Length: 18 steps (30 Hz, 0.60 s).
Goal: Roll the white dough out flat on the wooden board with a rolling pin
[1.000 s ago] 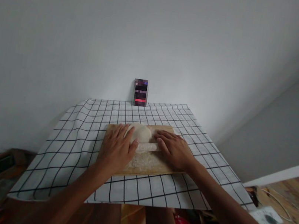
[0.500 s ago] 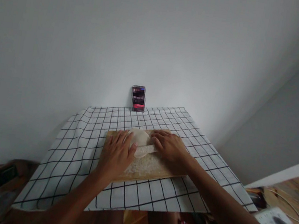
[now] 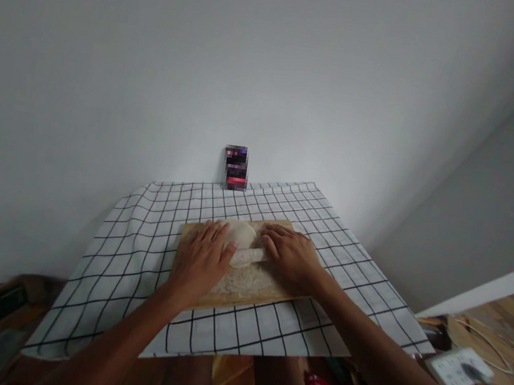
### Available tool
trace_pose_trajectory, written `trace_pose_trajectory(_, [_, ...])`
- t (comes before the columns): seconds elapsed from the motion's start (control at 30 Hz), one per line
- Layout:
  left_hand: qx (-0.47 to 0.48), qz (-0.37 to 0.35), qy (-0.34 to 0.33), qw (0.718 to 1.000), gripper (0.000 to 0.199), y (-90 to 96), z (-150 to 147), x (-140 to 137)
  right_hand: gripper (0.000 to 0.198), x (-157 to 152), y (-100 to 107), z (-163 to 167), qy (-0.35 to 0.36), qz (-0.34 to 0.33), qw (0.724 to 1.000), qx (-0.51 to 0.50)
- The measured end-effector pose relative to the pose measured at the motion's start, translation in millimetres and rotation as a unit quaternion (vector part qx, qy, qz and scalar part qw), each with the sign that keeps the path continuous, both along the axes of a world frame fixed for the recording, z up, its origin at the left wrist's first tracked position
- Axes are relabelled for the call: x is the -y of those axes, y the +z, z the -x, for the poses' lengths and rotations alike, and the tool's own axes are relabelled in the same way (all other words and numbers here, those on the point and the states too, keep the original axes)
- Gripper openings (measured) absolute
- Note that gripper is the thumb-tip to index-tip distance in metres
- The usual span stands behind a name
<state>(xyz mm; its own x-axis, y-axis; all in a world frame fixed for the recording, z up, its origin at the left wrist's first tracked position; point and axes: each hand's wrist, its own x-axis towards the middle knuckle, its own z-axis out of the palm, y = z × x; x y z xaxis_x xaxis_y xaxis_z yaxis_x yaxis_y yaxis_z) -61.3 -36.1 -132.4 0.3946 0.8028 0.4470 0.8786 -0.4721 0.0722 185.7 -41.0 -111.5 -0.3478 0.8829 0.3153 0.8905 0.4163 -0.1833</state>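
Head view: a pale, slender rolling pin (image 3: 250, 256) was set crosswise on a wooden board (image 3: 288, 292), its ends covered by two hands held apart. Its left end was hidden by the left hand (image 3: 201, 256), its right end by the right hand (image 3: 290, 253); both were laid palm down, fingers stretched forward rather than wrapped round it. How hard it was pressed could not be told. A rounded piece of dough (image 3: 242, 234) was spread on the board between the hands, mostly beyond the pin, with what seemed a small lip left on the near side.

Uneven thinning was to be feared if more weight were put on one palm than on the other. The dough's left edge was partly masked by the left fingers, so it could be dented or dragged if it were caught beneath them. Sticking to the pin was judged likely wherever too little flour had been dusted; pale smears were seen on the board's near half. Because the board was rested on a loose checked cloth (image 3: 130, 264), slipping or rucking could be caused by a hard forward push.
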Motion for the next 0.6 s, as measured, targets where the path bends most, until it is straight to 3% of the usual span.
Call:
trace_pose_trajectory(0.3, [0.014, -0.01, -0.039, 0.999, 0.055, -2.1, 2, 12, 0.046, 18, -17, -4, 0.004, -0.006, 1.0, -0.026])
trace_pose_trajectory(0.43, [0.021, -0.002, -0.052, 0.998, 0.051, -4.5, 5, 3, 0.061, 13, -13, -10, 0.032, -0.012, 0.999, -0.028])
trace_pose_trajectory(0.6, [0.032, 0.032, -0.067, 0.997, 0.049, 2.1, 12, 3, 0.051, 12, -9, -11, 0.049, -0.017, 0.999, -0.005])
